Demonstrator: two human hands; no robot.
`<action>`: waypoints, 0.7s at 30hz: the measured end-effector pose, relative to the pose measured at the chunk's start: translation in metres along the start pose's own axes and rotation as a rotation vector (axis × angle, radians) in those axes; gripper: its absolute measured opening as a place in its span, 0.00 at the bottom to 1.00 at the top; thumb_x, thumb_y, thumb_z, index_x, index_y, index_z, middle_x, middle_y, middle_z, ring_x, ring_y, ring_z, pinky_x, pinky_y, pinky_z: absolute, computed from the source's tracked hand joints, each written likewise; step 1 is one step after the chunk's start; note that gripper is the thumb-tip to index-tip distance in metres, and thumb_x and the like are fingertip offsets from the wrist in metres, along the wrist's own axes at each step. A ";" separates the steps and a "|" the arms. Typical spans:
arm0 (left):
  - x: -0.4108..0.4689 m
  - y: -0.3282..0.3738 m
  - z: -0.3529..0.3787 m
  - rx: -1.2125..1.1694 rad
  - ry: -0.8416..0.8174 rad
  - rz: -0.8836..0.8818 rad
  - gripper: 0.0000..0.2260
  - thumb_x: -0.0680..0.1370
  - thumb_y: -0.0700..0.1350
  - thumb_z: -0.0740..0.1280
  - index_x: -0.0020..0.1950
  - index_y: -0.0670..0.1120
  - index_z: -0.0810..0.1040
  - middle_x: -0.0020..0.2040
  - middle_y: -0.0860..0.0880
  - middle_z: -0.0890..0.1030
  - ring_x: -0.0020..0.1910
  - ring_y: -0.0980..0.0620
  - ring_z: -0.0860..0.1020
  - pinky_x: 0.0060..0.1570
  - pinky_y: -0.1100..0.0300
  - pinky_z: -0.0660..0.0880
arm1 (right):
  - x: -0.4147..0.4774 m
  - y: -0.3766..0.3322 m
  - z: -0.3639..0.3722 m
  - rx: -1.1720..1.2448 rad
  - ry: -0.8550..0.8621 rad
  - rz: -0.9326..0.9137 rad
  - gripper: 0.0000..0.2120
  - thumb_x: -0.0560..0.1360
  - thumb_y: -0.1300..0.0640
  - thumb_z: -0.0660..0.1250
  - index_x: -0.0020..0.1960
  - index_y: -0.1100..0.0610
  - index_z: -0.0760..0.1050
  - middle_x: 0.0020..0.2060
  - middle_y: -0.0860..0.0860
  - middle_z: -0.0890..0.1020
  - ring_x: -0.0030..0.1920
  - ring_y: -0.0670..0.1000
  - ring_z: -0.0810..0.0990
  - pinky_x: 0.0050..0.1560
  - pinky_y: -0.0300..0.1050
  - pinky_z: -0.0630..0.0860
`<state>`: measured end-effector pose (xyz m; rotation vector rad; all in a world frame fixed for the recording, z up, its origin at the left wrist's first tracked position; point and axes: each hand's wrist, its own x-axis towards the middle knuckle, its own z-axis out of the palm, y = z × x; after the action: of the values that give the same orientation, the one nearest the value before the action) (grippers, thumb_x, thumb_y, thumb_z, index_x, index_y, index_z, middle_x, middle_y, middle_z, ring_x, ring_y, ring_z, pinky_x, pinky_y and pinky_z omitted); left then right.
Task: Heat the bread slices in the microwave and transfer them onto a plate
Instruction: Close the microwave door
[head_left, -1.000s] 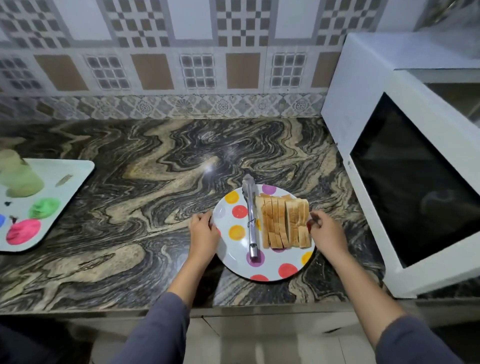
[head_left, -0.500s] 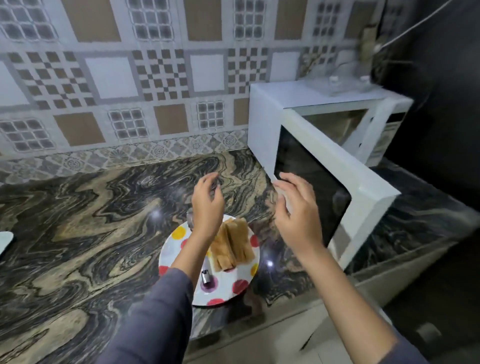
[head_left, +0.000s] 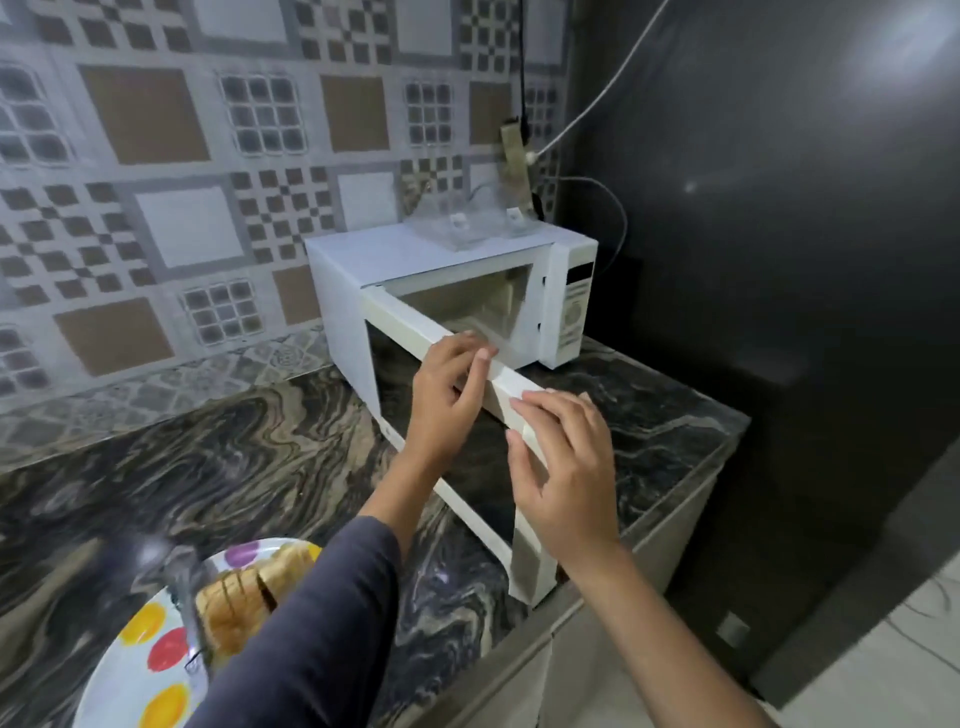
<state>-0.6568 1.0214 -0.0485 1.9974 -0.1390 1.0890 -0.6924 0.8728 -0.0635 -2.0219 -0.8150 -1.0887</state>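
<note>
Microwave door (head_left: 400, 364), swung wide open toward me, with both of my grips on it. Left grip (head_left: 449, 400): fingers lightly bent over the door's top edge near its middle; whether they clasp it or only rest there I cannot tell. Right grip (head_left: 566, 467): fingers spread and nearly straight, tips on the top edge at the door's free end, thumb against its outer face, nothing enclosed.

The door's long axis runs from the hinge at far left to the free end at near right, with its dark window turned toward the plate side. Behind it the microwave (head_left: 363, 260) stands at the right end of the desk (head_left: 208, 467), its cavity exposed and its control panel (head_left: 576, 306) on the right. A clear plastic item (head_left: 462, 228) sits on its top.

The open door lies between the cavity and the spotted plate (head_left: 122, 670) at lower left, well apart from the microwave. Bread slices (head_left: 244, 597) stand on edge there in a row running from near left to far right. My left sleeve (head_left: 311, 623) covers their right part. A blurred metal tool (head_left: 189, 613) lies just beside them on the plate.

A tiled wall (head_left: 208, 156) is behind the desk. A dark panel (head_left: 779, 260) is to the right, with cables (head_left: 587, 88) hanging along its left edge.
</note>
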 end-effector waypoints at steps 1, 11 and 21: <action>0.003 -0.002 0.010 0.017 0.025 0.015 0.13 0.78 0.47 0.60 0.51 0.43 0.83 0.51 0.49 0.81 0.57 0.56 0.75 0.59 0.66 0.69 | 0.003 0.013 -0.001 0.008 0.008 0.011 0.11 0.75 0.59 0.63 0.55 0.60 0.79 0.53 0.53 0.80 0.58 0.51 0.76 0.68 0.51 0.66; 0.055 -0.026 0.116 0.373 0.134 0.080 0.14 0.78 0.46 0.60 0.57 0.42 0.80 0.57 0.46 0.81 0.60 0.51 0.76 0.68 0.65 0.62 | 0.075 0.178 0.024 0.099 -0.129 0.006 0.13 0.76 0.61 0.61 0.58 0.61 0.77 0.56 0.53 0.80 0.60 0.50 0.75 0.71 0.37 0.61; 0.124 -0.105 0.177 0.673 0.252 0.160 0.12 0.78 0.41 0.64 0.60 0.42 0.78 0.58 0.45 0.81 0.60 0.46 0.77 0.68 0.57 0.66 | 0.167 0.270 0.118 0.354 -0.176 0.139 0.14 0.72 0.69 0.65 0.56 0.61 0.79 0.55 0.54 0.81 0.60 0.49 0.75 0.65 0.39 0.68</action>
<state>-0.4185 0.9966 -0.0699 2.4297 0.2371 1.6365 -0.3552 0.8480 -0.0412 -1.8553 -0.8726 -0.6432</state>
